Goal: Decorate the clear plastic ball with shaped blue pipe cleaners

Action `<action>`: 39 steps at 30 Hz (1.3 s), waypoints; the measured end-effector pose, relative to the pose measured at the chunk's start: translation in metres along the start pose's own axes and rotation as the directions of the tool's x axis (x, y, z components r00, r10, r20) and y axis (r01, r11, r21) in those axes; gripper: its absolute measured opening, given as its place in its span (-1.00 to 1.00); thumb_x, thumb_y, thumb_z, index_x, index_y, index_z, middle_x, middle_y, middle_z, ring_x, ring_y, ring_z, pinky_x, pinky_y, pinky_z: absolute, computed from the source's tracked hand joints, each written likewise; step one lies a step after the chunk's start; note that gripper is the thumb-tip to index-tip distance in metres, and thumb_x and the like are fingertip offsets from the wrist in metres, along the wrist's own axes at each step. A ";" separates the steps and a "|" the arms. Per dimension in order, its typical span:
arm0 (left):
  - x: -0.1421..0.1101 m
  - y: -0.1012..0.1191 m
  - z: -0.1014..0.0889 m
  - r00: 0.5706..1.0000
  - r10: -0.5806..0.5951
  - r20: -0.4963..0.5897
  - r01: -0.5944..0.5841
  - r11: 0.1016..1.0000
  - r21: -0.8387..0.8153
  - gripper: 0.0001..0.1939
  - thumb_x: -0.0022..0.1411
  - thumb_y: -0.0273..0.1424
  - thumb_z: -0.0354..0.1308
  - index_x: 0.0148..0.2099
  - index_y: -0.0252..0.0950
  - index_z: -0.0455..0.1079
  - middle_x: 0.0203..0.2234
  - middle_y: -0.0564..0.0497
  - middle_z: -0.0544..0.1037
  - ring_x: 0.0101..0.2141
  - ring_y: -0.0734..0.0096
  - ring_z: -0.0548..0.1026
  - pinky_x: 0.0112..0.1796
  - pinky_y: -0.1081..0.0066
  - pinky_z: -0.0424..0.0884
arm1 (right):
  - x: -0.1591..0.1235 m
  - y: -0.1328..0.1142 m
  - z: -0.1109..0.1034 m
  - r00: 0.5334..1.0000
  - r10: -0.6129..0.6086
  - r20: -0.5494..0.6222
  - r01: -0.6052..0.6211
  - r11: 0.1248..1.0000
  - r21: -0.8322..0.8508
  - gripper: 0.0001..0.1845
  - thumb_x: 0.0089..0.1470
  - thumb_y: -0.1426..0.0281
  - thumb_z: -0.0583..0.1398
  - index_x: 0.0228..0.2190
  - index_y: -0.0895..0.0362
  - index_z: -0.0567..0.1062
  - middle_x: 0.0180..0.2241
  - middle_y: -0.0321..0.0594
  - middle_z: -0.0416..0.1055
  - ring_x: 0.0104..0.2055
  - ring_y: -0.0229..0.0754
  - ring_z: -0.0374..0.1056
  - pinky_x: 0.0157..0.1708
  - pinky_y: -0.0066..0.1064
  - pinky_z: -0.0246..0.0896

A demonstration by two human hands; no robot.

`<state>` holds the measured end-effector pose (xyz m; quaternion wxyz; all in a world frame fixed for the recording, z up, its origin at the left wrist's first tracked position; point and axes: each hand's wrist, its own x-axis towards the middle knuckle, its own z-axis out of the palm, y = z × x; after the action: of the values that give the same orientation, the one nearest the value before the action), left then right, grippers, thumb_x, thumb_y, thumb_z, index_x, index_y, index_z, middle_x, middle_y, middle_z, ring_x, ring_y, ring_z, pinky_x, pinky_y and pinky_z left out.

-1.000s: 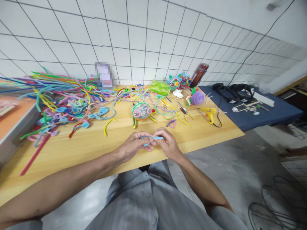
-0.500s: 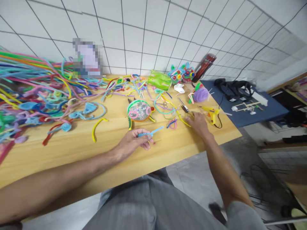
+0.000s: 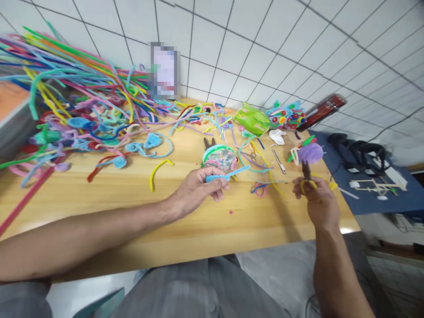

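My left hand (image 3: 202, 187) is closed on a light blue pipe cleaner (image 3: 217, 177); part of it is coiled tight, and a straight end sticks out to the right. Raised over the right side of the table, my right hand (image 3: 319, 198) grips scissors (image 3: 307, 176) by their yellow handles, the dark blades pointing up and away. Just behind my left hand stands a round, glittery figure (image 3: 220, 158) with a green rim and pink rings, partly hidden by the fingers. A pink and blue loop (image 3: 259, 189) lies between my hands.
Tangled pipe cleaners (image 3: 96, 110) cover the table's left side. A curved yellow piece (image 3: 157, 172) lies left of my hand. Toward the back right are a green packet (image 3: 252, 119), a craft knife (image 3: 279, 162), a purple ball figure (image 3: 310, 153) and a leaning red bottle (image 3: 324, 111).
My right hand has picked up the scissors from the table and lifted them. My left hand still holds the light blue pipe cleaner. The view has shifted, so the table contents appear further right.
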<state>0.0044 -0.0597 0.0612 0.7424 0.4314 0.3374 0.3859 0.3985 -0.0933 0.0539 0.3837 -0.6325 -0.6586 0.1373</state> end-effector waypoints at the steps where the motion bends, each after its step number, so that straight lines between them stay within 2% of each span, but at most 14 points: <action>1: 0.001 0.001 -0.001 1.000 0.020 -0.005 -0.020 1.000 0.016 -0.67 0.14 -0.16 0.44 -0.29 -0.32 0.50 -0.44 0.02 0.61 -0.51 0.49 0.51 -0.42 0.44 0.47 | -0.005 -0.013 0.009 0.998 0.002 0.059 -0.007 0.996 0.089 -0.46 0.36 -0.07 -0.12 -0.12 -0.02 0.47 -0.34 -0.14 0.49 -0.45 -0.04 0.41 -0.49 -0.18 0.31; 3: 0.002 0.002 -0.002 0.998 0.048 -0.030 -0.046 0.997 0.054 -0.70 0.17 -0.19 0.40 -0.29 -0.32 0.49 -0.45 0.03 0.60 -0.52 0.52 0.46 -0.42 0.45 0.43 | -0.014 -0.041 0.034 0.960 0.034 0.278 -0.145 0.911 0.387 -0.47 0.32 -0.16 0.02 -0.17 -0.02 0.51 -0.40 -0.19 0.46 -0.50 -0.08 0.36 -0.57 -0.25 0.23; 5: 0.003 0.002 -0.004 0.996 0.063 -0.060 -0.058 0.995 0.084 -0.73 0.19 -0.21 0.38 -0.29 -0.32 0.48 -0.45 0.04 0.59 -0.52 0.54 0.43 -0.41 0.46 0.40 | -0.018 -0.063 0.059 0.881 -0.028 0.472 -0.225 0.853 0.471 -0.43 0.26 -0.18 0.15 -0.06 0.01 0.56 -0.38 -0.20 0.46 -0.46 -0.09 0.37 -0.49 -0.24 0.29; 6: 0.003 0.002 -0.004 0.995 0.066 -0.069 -0.060 0.994 0.090 -0.74 0.19 -0.22 0.37 -0.29 -0.32 0.48 -0.45 0.04 0.58 -0.52 0.54 0.41 -0.41 0.46 0.38 | -0.019 -0.072 0.069 0.866 -0.071 0.495 -0.206 0.851 0.483 -0.43 0.27 -0.16 0.17 -0.02 0.03 0.57 -0.38 -0.21 0.46 -0.44 -0.11 0.37 -0.43 -0.22 0.33; 9: 0.004 0.002 -0.005 0.995 0.057 -0.077 -0.050 0.994 0.093 -0.76 0.17 -0.24 0.35 -0.29 -0.31 0.47 -0.45 0.06 0.57 -0.52 0.54 0.38 -0.40 0.45 0.35 | -0.016 -0.087 0.087 0.875 -0.152 0.459 -0.076 0.894 0.442 -0.48 0.35 -0.08 0.13 0.05 0.01 0.56 -0.32 -0.21 0.45 -0.36 -0.11 0.39 -0.35 -0.23 0.35; 14: 0.004 0.001 -0.006 0.993 0.086 -0.082 -0.073 0.986 0.149 -0.81 0.14 -0.28 0.30 -0.31 -0.30 0.47 -0.47 0.07 0.54 -0.52 0.53 0.36 -0.40 0.45 0.32 | -0.008 -0.097 0.095 0.902 -0.276 0.333 0.202 0.950 0.239 -0.64 0.32 0.08 0.22 0.04 -0.02 0.51 -0.24 -0.22 0.44 -0.32 -0.14 0.38 -0.34 -0.27 0.36; 17: 0.004 -0.001 -0.007 0.990 0.115 -0.086 -0.097 0.977 0.189 -0.83 0.14 -0.28 0.28 -0.31 -0.29 0.47 -0.47 0.08 0.52 -0.50 0.52 0.35 -0.40 0.45 0.30 | -0.006 -0.105 0.098 0.881 -0.387 0.274 0.368 0.922 0.119 -0.69 0.27 0.24 0.27 0.03 -0.03 0.48 -0.27 -0.24 0.44 -0.35 -0.16 0.36 -0.39 -0.31 0.36; 21: 0.004 -0.003 -0.008 0.985 0.152 -0.083 -0.130 0.965 0.226 -0.83 0.17 -0.28 0.26 -0.30 -0.28 0.46 -0.46 0.09 0.49 -0.47 0.50 0.35 -0.38 0.45 0.29 | -0.004 -0.112 0.104 0.839 -0.501 0.211 0.514 0.858 -0.005 -0.61 0.25 0.32 0.27 0.10 -0.04 0.42 -0.19 -0.18 0.45 -0.37 -0.17 0.37 -0.43 -0.31 0.37; 27: 0.000 -0.002 -0.008 0.973 0.218 -0.071 -0.190 0.939 0.288 -0.88 0.21 -0.32 0.25 -0.30 -0.27 0.44 -0.47 0.12 0.44 -0.45 0.49 0.33 -0.36 0.45 0.25 | -0.002 -0.112 0.115 0.778 -0.608 0.159 0.627 0.769 -0.127 -0.54 0.23 0.28 0.27 0.14 0.00 0.36 -0.15 -0.08 0.47 -0.27 -0.02 0.44 -0.32 -0.16 0.43; 29: -0.001 -0.003 -0.007 0.975 0.210 -0.077 -0.176 0.934 0.309 -0.86 0.23 -0.31 0.26 -0.30 -0.27 0.45 -0.48 0.12 0.42 -0.44 0.48 0.31 -0.37 0.45 0.24 | -0.001 -0.112 0.118 0.775 -0.612 0.158 0.631 0.762 -0.147 -0.52 0.23 0.27 0.26 0.15 0.00 0.34 -0.12 -0.04 0.48 -0.20 0.04 0.48 -0.30 -0.13 0.45; 33: -0.002 -0.006 -0.007 0.978 0.197 -0.062 -0.165 0.927 0.338 -0.84 0.25 -0.28 0.25 -0.27 -0.28 0.49 -0.42 0.06 0.51 -0.37 0.41 0.38 -0.32 0.44 0.28 | -0.001 -0.115 0.120 0.780 -0.603 0.167 0.625 0.765 -0.153 -0.48 0.23 0.24 0.27 0.18 0.00 0.33 -0.07 0.01 0.49 -0.09 0.11 0.50 -0.28 -0.13 0.48; 39: 0.000 -0.007 -0.008 0.979 0.197 -0.059 -0.167 0.928 0.333 -0.83 0.23 -0.28 0.25 -0.25 -0.30 0.53 -0.44 0.06 0.52 -0.38 0.41 0.39 -0.29 0.43 0.32 | 0.002 -0.120 0.123 0.757 -0.632 0.166 0.654 0.733 -0.186 -0.51 0.23 0.23 0.28 0.14 0.03 0.38 -0.08 0.02 0.53 -0.07 0.10 0.52 -0.25 -0.14 0.49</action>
<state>-0.0001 -0.0596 0.0515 0.6056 0.5596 0.3885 0.4113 0.2273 -0.0733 0.0525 0.2999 -0.3991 -0.8648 -0.0533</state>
